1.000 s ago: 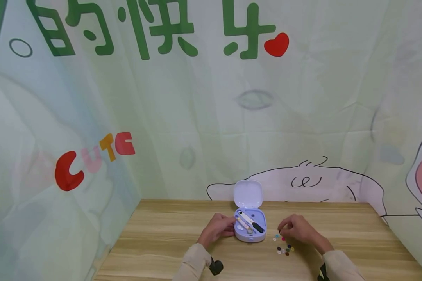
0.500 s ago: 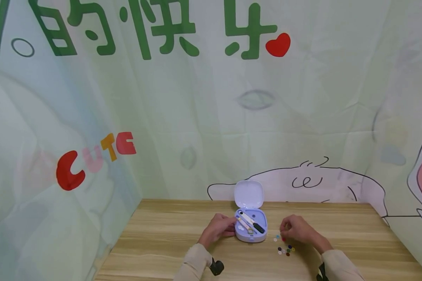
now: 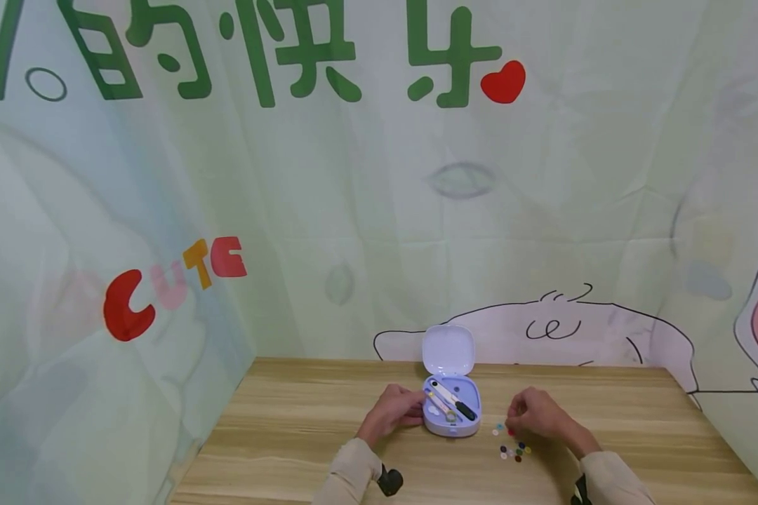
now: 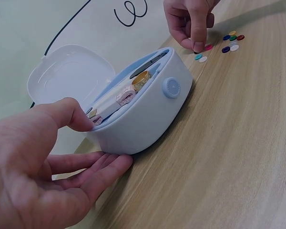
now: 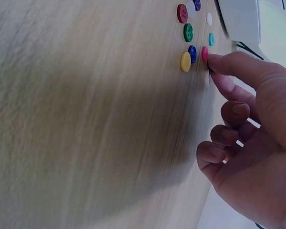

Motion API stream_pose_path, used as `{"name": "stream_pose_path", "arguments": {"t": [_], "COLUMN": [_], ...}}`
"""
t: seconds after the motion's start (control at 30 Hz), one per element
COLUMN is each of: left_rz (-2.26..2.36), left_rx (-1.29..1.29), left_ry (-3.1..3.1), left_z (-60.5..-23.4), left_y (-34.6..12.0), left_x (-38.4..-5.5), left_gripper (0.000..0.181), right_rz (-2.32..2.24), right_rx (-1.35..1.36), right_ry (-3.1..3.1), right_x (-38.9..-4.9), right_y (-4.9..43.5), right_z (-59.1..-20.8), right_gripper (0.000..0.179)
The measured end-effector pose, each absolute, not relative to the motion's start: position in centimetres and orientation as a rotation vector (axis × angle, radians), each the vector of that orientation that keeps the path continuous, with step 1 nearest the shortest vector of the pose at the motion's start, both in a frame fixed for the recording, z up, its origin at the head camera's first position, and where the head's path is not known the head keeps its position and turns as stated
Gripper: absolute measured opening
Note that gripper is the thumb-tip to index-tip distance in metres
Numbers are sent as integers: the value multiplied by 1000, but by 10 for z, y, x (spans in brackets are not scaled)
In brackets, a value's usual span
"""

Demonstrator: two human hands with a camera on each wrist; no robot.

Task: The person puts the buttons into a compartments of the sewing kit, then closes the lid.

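Observation:
An open white and light-blue sewing box (image 3: 453, 429) stands on the table with its lid (image 3: 448, 349) up. Inside lie a dark-tipped seam ripper or similar slim tool (image 3: 461, 407), a folded tape measure (image 4: 126, 94) and a gold ring-like piece (image 4: 141, 80). My left hand (image 3: 396, 405) grips the box's left side, thumb on the rim and fingers low against the wall. To the right of the box, my right hand (image 3: 537, 412) pinches a small dark button (image 5: 210, 70) between thumb and forefinger, close to the tabletop, mostly hidden by the fingertips. Beside it lies a pink button (image 5: 205, 54).
Several loose buttons lie in front of the right hand, among them a turquoise one (image 5: 211, 39), a green one (image 5: 188, 32) and a yellow one (image 5: 185, 62). A printed cloth (image 3: 354, 210) hangs behind the wooden table (image 3: 303, 393).
My right hand has shifted slightly right, and the dark button at its fingertips no longer shows in the head view. The left hand keeps its place on the box.

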State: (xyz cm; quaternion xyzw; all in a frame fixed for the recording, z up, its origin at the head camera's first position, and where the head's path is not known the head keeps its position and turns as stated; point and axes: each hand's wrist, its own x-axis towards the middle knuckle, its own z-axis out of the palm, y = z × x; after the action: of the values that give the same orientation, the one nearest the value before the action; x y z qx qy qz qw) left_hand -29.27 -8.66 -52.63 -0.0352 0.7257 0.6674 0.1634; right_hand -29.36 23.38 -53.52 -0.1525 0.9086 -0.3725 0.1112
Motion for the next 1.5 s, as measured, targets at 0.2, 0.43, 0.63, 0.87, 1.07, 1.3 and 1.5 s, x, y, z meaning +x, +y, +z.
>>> {"name": "stream_pose_path", "arguments": {"t": [0.2, 0.43, 0.63, 0.87, 1.07, 1.3, 1.5], "left_rz": [1897, 1899, 1871, 1866, 1871, 1865, 1883], "left_rx": [-93, -94, -119, -109, -108, -111, -106], "left_ry": [2073, 2072, 2095, 2115, 2104, 2095, 2087], "left_z": [-529, -529, -531, -532, -532, -529, -527], "left_y": [-87, -86, -86, -86, -86, -86, -86], "left_x": [-294, -295, -295, -295, -295, -293, -292], "left_gripper": [22, 21, 23, 23, 22, 21, 21], "right_rz": [-1134, -1099, -1087, -1075, -1036, -1088, -1190], "right_rx": [-487, -454, -481, -538, -601, -615, -611], "right_ry": [2624, 2634, 2622, 2630, 2669, 2753, 2725], "right_x": [-294, -294, -293, -294, -298, -304, -313], "right_y": [234, 230, 229, 232, 236, 234, 224], "right_z": [-538, -533, -534, -533, -530, -518, -501], "right_gripper": [11, 12, 11, 7, 3, 6, 7]}}
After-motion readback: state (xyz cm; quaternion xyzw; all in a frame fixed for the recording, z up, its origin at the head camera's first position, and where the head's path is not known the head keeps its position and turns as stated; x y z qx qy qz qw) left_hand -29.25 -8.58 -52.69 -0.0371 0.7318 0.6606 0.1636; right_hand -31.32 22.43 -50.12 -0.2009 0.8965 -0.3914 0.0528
